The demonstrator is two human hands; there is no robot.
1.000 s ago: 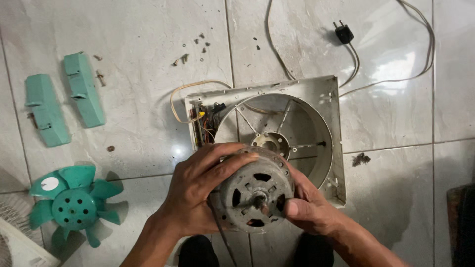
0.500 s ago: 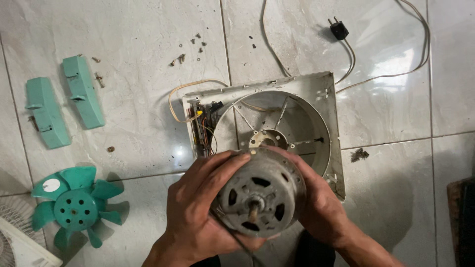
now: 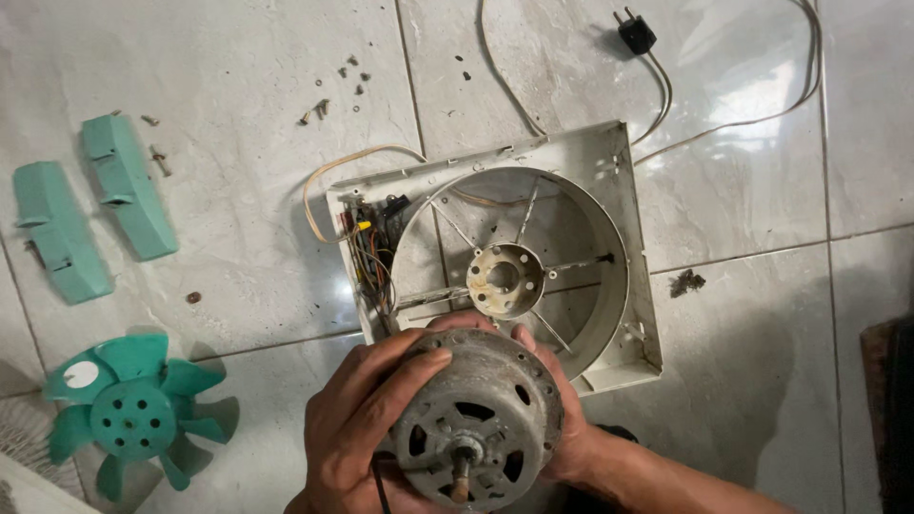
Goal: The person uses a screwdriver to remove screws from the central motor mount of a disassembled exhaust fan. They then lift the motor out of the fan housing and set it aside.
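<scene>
1. Near the bottom centre, above the tiled floor (image 3: 238,219), the round grey motor (image 3: 471,419) is sitting with its rusty shaft (image 3: 461,478) pointing toward the camera, its axis running near to far.
2. Lying around are one white fan housing (image 3: 609,200), one green fan blade (image 3: 133,414) and two green plastic covers (image 3: 90,205).
3. The left hand (image 3: 357,428) and right hand (image 3: 557,409) are curling closed around the motor's sides, gripping it.

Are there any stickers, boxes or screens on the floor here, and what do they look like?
Sticker: small white oval label on one blade of the green fan blade wheel, lower left on the tiled floor; anything on it is too small to tell.
No packages, signs or screens show.
</scene>
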